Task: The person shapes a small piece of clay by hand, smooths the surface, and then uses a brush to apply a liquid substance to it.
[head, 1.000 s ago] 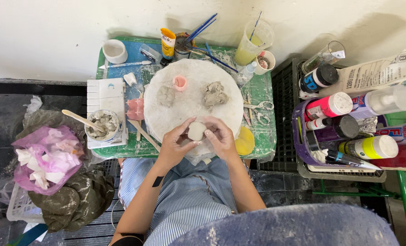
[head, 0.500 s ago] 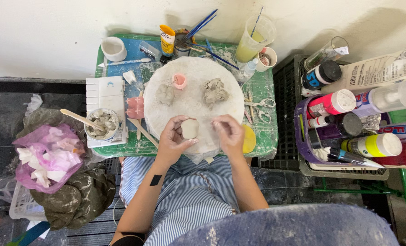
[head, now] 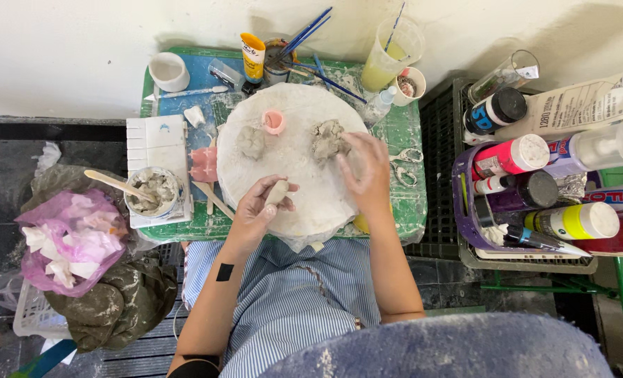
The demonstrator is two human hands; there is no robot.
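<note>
Left hand (head: 259, 206) grip pinching clay piece (head: 278, 191); right hand (head: 367, 175) spread beside clay lump (head: 327, 140); paste-filled cup (head: 152, 190) nearby.

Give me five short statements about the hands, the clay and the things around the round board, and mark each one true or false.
1. The left hand holds a small pale clay piece over the round white board. True.
2. The right hand rests on the scissors. False: it reaches to the grey clay lump on the board; the scissors lie apart, to its right.
3. A small pink cup stands on the board. True.
4. The bowl with the wooden stick is right of the board. False: it is on the left.
5. The paint bottles stand on the green mat. False: they lie in a basket off to the right.
</note>
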